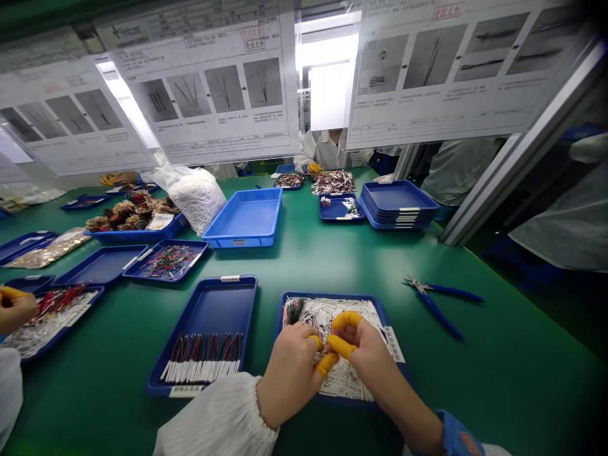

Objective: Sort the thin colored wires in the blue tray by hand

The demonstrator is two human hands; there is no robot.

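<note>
My left hand (292,364) and my right hand (365,348) meet over a blue tray (382,310) full of short white tubes (351,383). Yellow finger cots cover several of my fingertips. Both hands are closed in a pinch, fingertips almost touching; whatever is between them is too small and hidden to name. A bundle of dark, red and green wires (293,310) lies at that tray's far left corner. Left of my hands, another blue tray (223,304) holds a row of wires with white tubes on their ends (204,370).
Blue-handled pliers (434,301) lie open at the right. Farther back are stacked blue trays (399,202), a light blue bin (247,218), a bag of white pieces (197,196) and a tray of mixed wires (171,261). A co-worker's hand (16,310) is at the left edge.
</note>
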